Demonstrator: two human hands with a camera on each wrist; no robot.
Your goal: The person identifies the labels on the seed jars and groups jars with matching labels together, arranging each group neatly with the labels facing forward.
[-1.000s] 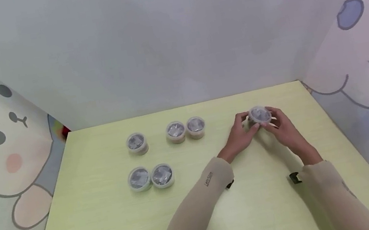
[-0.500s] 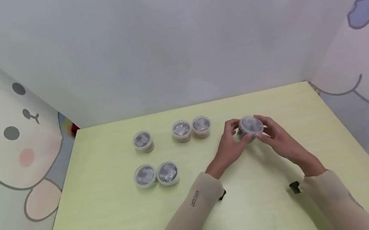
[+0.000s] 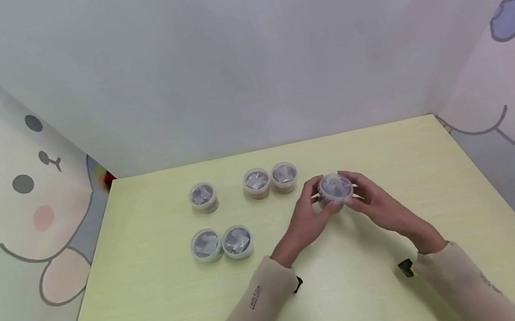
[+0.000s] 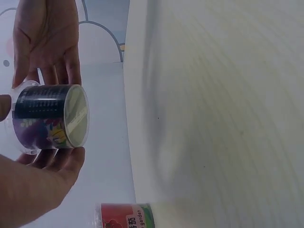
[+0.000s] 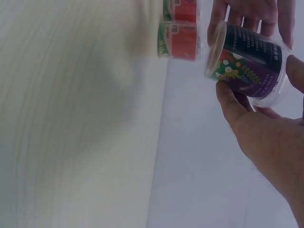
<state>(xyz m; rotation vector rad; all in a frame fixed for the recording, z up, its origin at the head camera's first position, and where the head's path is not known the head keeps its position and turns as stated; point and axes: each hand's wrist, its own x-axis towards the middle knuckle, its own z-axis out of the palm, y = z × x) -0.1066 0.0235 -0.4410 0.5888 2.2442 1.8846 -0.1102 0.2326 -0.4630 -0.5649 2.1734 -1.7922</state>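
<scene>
Both hands hold one small round tub [image 3: 335, 188] with a clear lid and a dark purple label, a little above the yellow-green table [image 3: 170, 311]. My left hand [image 3: 319, 197] grips its left side and my right hand [image 3: 356, 190] grips its right side, fingers curled round the rim. In the left wrist view the tub [image 4: 50, 116] lies between my left hand [image 4: 52, 159] below and the right hand's fingers [image 4: 52, 71] above. From the right wrist, the tub [image 5: 247, 64] shows its label, with my right hand [image 5: 223, 90] under it.
Several more lidded tubs stand on the table: a pair [image 3: 270, 180] just left of the hands, a single one [image 3: 203, 196] further left, and another pair [image 3: 222, 243] nearer me. Red-labelled tubs [image 5: 179, 28] show close by. Cartoon-printed walls enclose the table.
Both hands have carried the tub left and towards me, closer to the pair of tubs at the back. The other tubs have not moved.
</scene>
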